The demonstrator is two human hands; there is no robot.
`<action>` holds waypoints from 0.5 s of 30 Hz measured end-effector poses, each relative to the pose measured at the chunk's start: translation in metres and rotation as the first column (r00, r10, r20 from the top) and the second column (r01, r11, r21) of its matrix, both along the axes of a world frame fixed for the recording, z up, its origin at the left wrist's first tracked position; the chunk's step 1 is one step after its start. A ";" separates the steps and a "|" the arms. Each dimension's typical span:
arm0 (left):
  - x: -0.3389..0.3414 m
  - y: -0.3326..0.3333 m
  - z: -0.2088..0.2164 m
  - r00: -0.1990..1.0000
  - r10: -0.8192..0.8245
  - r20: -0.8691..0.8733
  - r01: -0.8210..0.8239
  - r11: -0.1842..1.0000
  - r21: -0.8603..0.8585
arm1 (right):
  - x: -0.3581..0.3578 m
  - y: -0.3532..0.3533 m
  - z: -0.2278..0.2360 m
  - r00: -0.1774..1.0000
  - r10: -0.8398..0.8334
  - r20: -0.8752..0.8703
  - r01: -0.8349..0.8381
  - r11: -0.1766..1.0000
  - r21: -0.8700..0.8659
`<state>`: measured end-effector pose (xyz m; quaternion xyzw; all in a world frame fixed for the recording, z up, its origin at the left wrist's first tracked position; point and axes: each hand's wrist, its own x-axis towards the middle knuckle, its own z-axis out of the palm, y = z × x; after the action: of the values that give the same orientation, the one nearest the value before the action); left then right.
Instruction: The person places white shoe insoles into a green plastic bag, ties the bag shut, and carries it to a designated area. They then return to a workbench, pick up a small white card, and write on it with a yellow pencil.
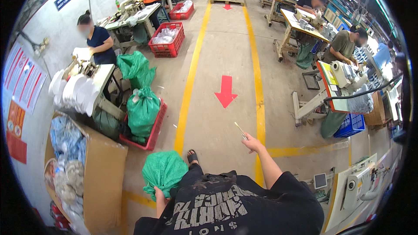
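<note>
My left hand [161, 196] is closed on the edge of a bulging green woven sack [164, 169], which hangs at my left side beside my leg. What fills the sack is hidden. Out in front to the right, my right hand [251, 143] is closed around a thin stick [238, 127] with a pale tip, which points forward and to the left. It resembles a small brush, but it is too small to be sure. One sandalled foot [193, 156] shows beyond the sack.
Yellow lines [192, 82] border a walkway with a red floor arrow [226, 92]. At left stand a cardboard box [102, 178] of cloth pieces, another green sack [143, 109] in a red crate [156, 130], and red crates beyond. People work at sewing tables [300, 25] along both sides. A loaded pallet [227, 0] lies ahead.
</note>
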<state>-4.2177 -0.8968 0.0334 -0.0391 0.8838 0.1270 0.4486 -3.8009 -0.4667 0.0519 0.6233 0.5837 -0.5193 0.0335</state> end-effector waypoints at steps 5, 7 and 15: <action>-0.117 0.138 0.000 0.992 -0.109 0.070 0.111 0.993 -0.028 | -0.051 0.037 -0.015 0.971 -0.222 0.093 0.240 0.925 -0.295; -0.152 0.190 0.001 0.983 -0.154 0.099 0.159 0.986 -0.041 | -0.057 0.033 -0.027 0.953 -0.271 0.133 0.301 0.879 -0.371; -0.228 0.423 0.004 0.954 -0.219 0.206 0.242 0.965 -0.096 | -0.052 0.081 -0.115 0.825 -0.492 0.279 0.558 0.630 -0.539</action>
<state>-4.4457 -0.4733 0.0370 0.0253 0.8405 0.0157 0.5410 -3.8530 -0.3852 -0.0629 0.7486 0.1785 -0.6295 0.1069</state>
